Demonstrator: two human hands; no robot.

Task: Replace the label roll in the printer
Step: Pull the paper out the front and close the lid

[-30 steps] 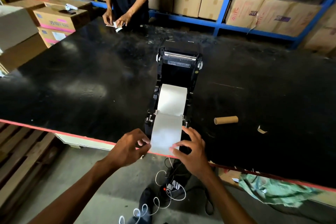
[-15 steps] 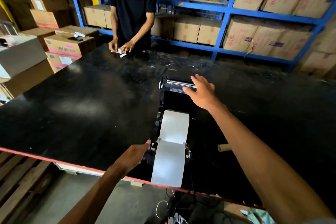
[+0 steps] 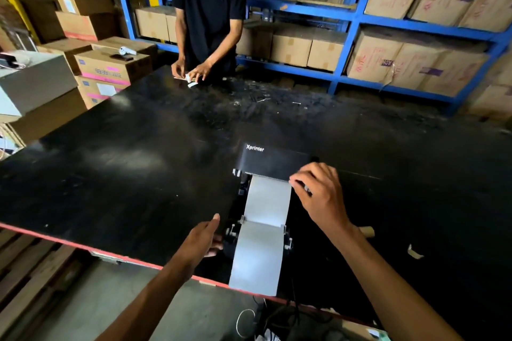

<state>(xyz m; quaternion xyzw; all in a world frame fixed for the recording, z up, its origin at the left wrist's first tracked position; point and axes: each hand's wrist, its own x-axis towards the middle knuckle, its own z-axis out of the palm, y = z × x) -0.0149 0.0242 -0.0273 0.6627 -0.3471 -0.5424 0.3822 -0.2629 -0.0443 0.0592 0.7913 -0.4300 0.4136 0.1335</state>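
Observation:
A black label printer (image 3: 273,162) marked Xprinter sits near the front edge of the black table (image 3: 124,169). Its lid is swung partly down over the body. A white label strip (image 3: 263,230) runs out from under the lid, over the front and past the table edge. My right hand (image 3: 321,196) grips the lid's front right corner. My left hand (image 3: 203,241) is pressed flat against the printer's left side near the front. An empty brown cardboard core (image 3: 367,230) lies on the table to the right, partly hidden by my right forearm.
Another person (image 3: 207,16) stands at the far side handling small white slips (image 3: 188,79). A paper scrap (image 3: 412,252) lies at the right. Blue racks (image 3: 354,11) with cartons stand behind, stacked boxes (image 3: 110,66) at left. Cables (image 3: 249,321) hang below the front edge.
My right hand went from the label end up to the raised lid and has pulled it down over the roll. My left hand moved to the printer's left side. The camera tilted up.

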